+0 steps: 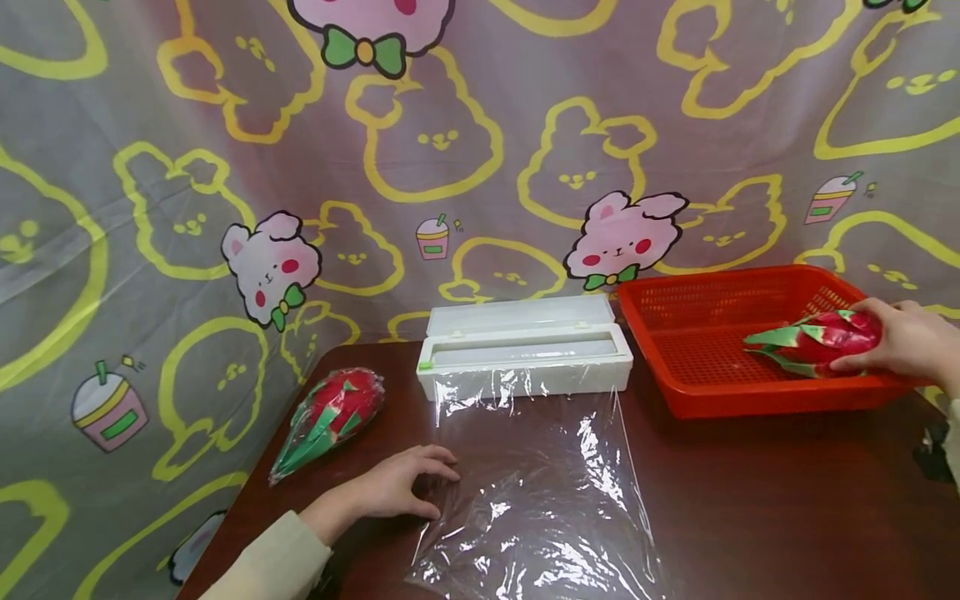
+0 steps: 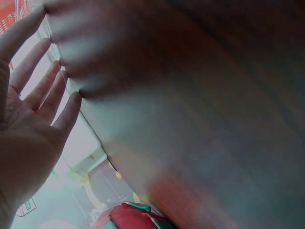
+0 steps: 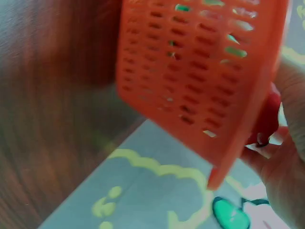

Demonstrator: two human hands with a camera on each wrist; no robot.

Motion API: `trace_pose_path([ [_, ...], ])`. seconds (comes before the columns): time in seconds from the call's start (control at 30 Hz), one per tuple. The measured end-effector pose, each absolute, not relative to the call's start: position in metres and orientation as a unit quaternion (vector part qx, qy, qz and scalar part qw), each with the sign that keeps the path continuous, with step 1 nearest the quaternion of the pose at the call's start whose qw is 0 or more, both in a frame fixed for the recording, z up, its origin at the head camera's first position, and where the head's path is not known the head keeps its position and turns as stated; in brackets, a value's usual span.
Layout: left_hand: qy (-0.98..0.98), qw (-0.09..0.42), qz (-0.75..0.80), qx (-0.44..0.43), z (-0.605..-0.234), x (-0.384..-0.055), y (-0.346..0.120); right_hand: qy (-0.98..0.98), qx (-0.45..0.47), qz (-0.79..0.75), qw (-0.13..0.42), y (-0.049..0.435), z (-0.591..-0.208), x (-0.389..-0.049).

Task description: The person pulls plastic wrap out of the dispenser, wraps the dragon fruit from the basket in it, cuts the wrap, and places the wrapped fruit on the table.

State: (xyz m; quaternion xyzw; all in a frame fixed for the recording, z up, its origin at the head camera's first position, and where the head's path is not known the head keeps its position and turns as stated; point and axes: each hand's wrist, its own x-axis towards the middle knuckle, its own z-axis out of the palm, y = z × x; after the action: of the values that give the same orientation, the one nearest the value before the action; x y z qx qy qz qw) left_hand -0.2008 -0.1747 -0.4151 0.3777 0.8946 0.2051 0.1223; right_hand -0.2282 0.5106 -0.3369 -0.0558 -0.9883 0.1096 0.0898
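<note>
At the right, my right hand [image 1: 917,343] grips a red dragon fruit [image 1: 843,332] with green-tipped scales, held over the red plastic basket [image 1: 780,402]. In the right wrist view the basket's slotted side hides most of the fruit. My left hand [image 1: 397,485] rests with loosely bent, spread fingers at the left edge of a sheet of clear cling film [image 1: 536,500]. That film runs forward over the tabletop from a white dispenser box [image 1: 525,377] whose lid stands raised. Left of the box lies another dragon fruit [image 1: 341,408], wrapped in clear film.
The dark brown table [image 1: 750,500] ends on the left against a grey curtain [image 1: 217,350] printed with yellow outlines and pink rabbits. This curtain also hangs behind the box and basket. A small black object [image 1: 932,454] sits at the far right edge.
</note>
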Motion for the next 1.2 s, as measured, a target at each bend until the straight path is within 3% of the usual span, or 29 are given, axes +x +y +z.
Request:
trace_pose_path([
  [0.3, 0.895, 0.123, 0.210, 0.374, -0.416, -0.201, -0.176, -0.979, -0.045, 0.174, 0.099, 0.516, -0.349, -0.225],
  [0.63, 0.896, 0.121, 0.208, 0.374, -0.417, -0.201, -0.175, -0.967, -0.102, 0.204, 0.116, 0.510, -0.357, -0.220],
  [1.2, 0.898, 0.119, 0.203, 0.372, -0.416, -0.200, -0.174, -0.944, -0.120, 0.260, 0.161, 0.499, -0.339, -0.233],
])
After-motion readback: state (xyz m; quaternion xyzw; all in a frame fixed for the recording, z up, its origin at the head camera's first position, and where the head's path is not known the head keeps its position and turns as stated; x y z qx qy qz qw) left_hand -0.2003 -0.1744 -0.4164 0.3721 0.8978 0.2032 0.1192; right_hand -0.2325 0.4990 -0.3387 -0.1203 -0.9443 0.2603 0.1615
